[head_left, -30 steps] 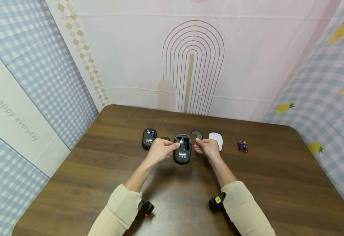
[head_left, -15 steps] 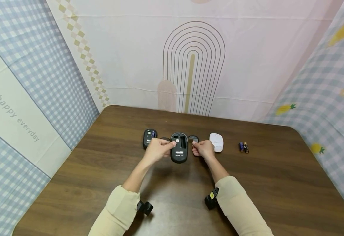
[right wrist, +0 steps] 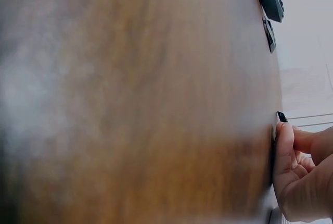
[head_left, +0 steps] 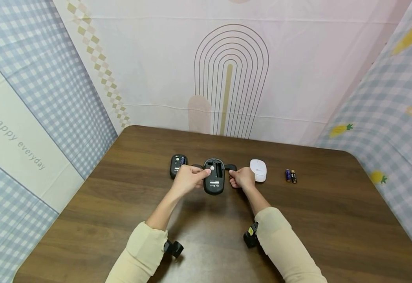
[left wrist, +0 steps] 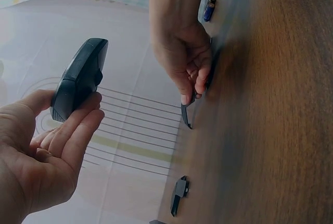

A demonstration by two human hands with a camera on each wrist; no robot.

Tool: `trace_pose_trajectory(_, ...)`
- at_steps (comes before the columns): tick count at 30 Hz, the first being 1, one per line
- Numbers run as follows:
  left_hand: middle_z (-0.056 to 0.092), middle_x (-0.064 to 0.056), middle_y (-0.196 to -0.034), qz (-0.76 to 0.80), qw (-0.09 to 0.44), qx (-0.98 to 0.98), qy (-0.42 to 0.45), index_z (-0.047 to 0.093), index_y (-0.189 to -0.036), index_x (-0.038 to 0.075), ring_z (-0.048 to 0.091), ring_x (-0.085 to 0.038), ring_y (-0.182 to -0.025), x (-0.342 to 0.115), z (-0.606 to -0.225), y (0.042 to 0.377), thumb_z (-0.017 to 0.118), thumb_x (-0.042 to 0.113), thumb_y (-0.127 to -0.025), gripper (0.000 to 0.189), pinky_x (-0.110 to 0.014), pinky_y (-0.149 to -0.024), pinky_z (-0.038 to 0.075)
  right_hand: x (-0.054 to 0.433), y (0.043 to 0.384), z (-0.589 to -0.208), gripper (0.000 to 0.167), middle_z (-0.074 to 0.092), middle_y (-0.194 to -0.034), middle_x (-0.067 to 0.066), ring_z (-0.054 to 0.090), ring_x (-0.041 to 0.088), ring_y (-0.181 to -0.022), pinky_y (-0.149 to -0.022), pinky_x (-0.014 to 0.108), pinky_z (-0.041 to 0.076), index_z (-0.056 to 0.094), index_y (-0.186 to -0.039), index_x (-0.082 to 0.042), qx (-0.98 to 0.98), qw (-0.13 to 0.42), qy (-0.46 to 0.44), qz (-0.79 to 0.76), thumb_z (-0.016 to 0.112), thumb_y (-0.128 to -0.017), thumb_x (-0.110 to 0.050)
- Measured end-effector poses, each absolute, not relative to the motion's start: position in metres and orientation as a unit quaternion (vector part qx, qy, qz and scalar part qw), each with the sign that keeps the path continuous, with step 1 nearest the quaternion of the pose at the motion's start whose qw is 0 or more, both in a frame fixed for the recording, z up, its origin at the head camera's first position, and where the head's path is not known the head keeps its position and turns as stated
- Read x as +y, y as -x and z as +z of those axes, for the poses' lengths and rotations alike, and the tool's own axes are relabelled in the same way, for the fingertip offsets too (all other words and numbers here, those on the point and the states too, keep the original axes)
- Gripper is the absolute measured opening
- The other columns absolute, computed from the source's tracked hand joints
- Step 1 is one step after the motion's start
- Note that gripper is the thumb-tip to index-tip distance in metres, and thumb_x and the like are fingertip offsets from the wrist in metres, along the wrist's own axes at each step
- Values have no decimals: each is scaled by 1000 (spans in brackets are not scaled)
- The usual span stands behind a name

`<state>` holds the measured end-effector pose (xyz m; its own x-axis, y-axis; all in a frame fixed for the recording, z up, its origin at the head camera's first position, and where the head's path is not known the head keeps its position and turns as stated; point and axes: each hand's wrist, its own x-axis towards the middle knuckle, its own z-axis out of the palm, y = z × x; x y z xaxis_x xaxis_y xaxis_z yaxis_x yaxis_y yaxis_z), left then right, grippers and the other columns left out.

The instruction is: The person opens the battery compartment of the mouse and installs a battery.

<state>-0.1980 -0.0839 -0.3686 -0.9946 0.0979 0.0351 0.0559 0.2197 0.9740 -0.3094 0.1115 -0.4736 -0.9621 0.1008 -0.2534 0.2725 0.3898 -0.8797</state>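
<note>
My left hand (head_left: 188, 179) holds a black computer mouse (head_left: 214, 181) with its underside up, a bare battery slot showing. The left wrist view shows this mouse (left wrist: 78, 81) raised above the table, between my thumb and fingers. My right hand (head_left: 242, 178) pinches a thin black curved cover (head_left: 231, 167), just right of the mouse; the left wrist view shows the cover (left wrist: 186, 115) at the fingertips. Another dark object (left wrist: 212, 70) lies beneath the right hand, mostly hidden, its kind unclear. The right wrist view shows only the cover's tip (right wrist: 281, 116) beyond my fingers.
On the brown wooden table (head_left: 121, 204), another black mouse (head_left: 177, 163) with a blue battery in it lies behind the left hand. Beside it is a loose black cover (head_left: 197, 166). A white mouse (head_left: 259, 170) and two batteries (head_left: 291, 176) lie at the right.
The held mouse has shifted slightly left with my left hand. My right hand has moved a little left and tilted the cover, which now appears thinner and closer to the mouse.
</note>
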Motion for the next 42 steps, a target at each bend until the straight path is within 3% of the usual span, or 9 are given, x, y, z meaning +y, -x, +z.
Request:
trace_pose_trajectory(5, 65, -26, -77, 627, 20, 777, -50, 67, -91, -14, 67, -29, -64, -84, -368, 197, 62, 10, -87, 25, -40, -63, 54, 110, 309, -471, 26, 57, -46, 2, 52, 6, -35, -39, 21, 48, 64, -80, 8, 841, 83, -108, -523, 62, -89, -17)
trace_pose_trajectory(11, 65, -26, -78, 624, 19, 779, -50, 66, -92, -15, 67, -30, -64, -85, -368, 198, 63, 9, -87, 25, -36, -60, 55, 109, 309, -467, 27, 57, -45, 2, 52, 6, -34, -39, 22, 47, 63, -79, 7, 853, 96, -103, -502, 62, -89, -18)
trace_pose_trajectory(18, 66, -25, -80, 625, 24, 780, -42, 68, -94, -11, 67, -32, -66, -88, -396, 217, 65, 16, -87, 28, -40, -61, 54, 109, 310, -466, 29, 56, -44, 2, 51, 6, -33, -36, 21, 46, 61, -72, 5, 856, 115, -97, -494, 64, -88, -19)
trace_pose_trajectory(42, 68, -18, -75, 634, 28, 771, -51, 71, -88, -8, 67, -23, -62, -84, -404, 219, 67, 20, -85, 28, -45, -65, 53, 115, 311, -464, 42, 54, -41, -1, 49, 4, -32, -35, 19, 44, 64, -52, -4, 894, 112, -87, -426, 65, -87, -27)
